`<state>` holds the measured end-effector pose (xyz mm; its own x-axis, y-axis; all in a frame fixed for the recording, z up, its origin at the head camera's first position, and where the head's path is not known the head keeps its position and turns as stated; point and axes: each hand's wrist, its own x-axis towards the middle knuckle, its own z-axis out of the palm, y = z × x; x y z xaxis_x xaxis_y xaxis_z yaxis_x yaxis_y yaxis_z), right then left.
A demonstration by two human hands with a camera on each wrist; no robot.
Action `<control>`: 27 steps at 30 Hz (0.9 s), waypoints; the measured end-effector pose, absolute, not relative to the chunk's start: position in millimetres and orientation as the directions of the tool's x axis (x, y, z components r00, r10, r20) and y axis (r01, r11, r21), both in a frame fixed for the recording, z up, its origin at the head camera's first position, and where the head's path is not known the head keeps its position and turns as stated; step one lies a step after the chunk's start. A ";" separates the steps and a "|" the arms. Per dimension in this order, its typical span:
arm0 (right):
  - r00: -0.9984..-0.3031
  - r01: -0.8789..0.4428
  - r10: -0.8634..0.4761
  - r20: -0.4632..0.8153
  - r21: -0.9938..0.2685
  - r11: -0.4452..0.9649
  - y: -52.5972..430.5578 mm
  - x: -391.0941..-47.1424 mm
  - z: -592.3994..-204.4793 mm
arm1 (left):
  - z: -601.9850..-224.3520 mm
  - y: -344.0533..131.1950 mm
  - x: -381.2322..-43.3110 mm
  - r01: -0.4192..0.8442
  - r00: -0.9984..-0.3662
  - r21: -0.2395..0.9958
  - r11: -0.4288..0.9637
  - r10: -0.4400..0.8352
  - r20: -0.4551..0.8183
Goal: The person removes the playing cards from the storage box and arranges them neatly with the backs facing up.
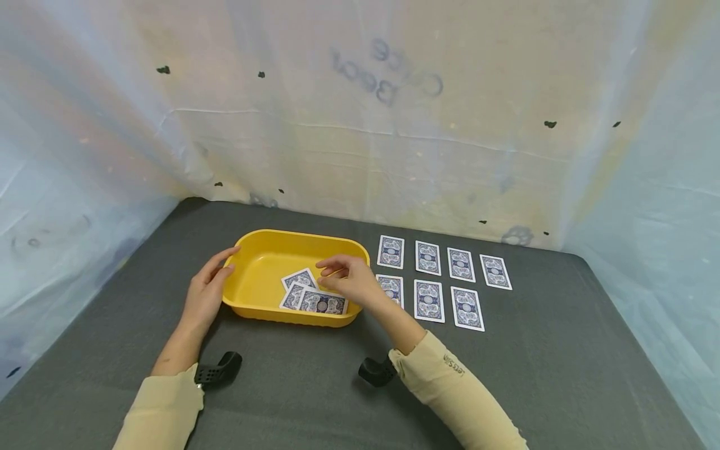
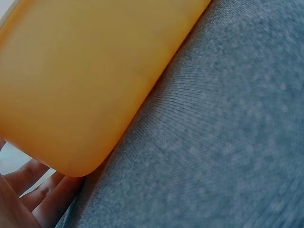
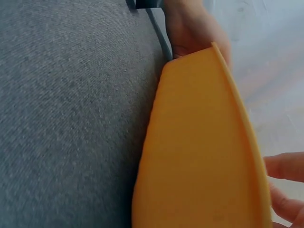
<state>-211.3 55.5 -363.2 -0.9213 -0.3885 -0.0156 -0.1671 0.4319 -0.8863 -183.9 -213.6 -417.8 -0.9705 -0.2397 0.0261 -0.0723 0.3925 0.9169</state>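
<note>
A yellow plastic tray (image 1: 253,240) stands on the dark cloth, with 3 face-down playing cards (image 1: 323,302) overlapping near its front right corner. At the tray's left end, my left hand (image 1: 205,290) touches the rim and outer wall; its fingers (image 2: 52,194) lie against the end wall in the left wrist view. My right hand (image 1: 351,279) hovers over the tray's right part, just above the cards. Its fingers are loosely bent, and no card shows between them. In the right wrist view, its fingers (image 3: 287,166) appear spread beyond the tray's long side, partly out of frame.
To the right of the tray, several blue-backed playing cards (image 1: 429,300) lie face down in two rows; my right hand and forearm overlap the nearest one (image 1: 392,287). Translucent plastic sheeting (image 1: 360,156) hangs behind the dark cloth-covered table (image 1: 562,369) and along both sides.
</note>
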 end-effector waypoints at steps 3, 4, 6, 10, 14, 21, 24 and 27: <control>-0.919 -0.172 -0.395 -0.016 -0.883 0.436 50.4 -212.6 -365.9 | -418.4 -214.3 -183.7 -0.059 -0.973 0.917 0.394 -0.230 0.036; -0.918 -0.165 -0.395 -0.026 -0.883 0.440 49.2 -213.0 -366.6 | -418.7 -214.4 -183.9 -0.055 -0.973 0.917 0.395 -0.227 0.039; -0.916 -0.146 -0.397 -0.052 -0.880 0.452 47.6 -214.1 -368.0 | -419.0 -214.6 -184.3 -0.050 -0.974 0.917 0.397 -0.223 0.044; -0.908 -0.104 -0.404 -0.112 -0.873 0.477 45.9 -217.8 -369.4 | -419.2 -214.6 -184.8 -0.054 -0.972 0.914 0.403 -0.232 0.045; -0.890 -0.104 -0.426 -0.162 -0.838 0.536 44.3 -222.2 -371.8 | -418.9 -214.7 -183.4 -0.057 -0.969 0.913 0.404 -0.241 0.046; -0.862 -0.199 -0.460 -0.213 -0.692 0.694 41.1 -224.0 -374.9 | -419.5 -213.1 -183.6 -0.035 -0.969 0.925 0.378 -0.238 0.061; -0.857 -0.207 -0.459 -0.233 -0.660 0.722 39.8 -223.1 -375.8 | -419.0 -212.7 -183.7 -0.037 -0.971 0.927 0.372 -0.234 0.055; -0.856 -0.204 -0.456 -0.245 -0.650 0.732 38.1 -222.7 -376.3 | -418.1 -213.2 -183.2 -0.049 -0.969 0.926 0.374 -0.241 0.046</control>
<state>-222.7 38.1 -376.3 -0.8556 -0.4562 -0.2447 -0.2043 0.7319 -0.6500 -183.2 -213.2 -418.1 -0.9695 -0.2408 0.0459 -0.0491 0.3742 0.9260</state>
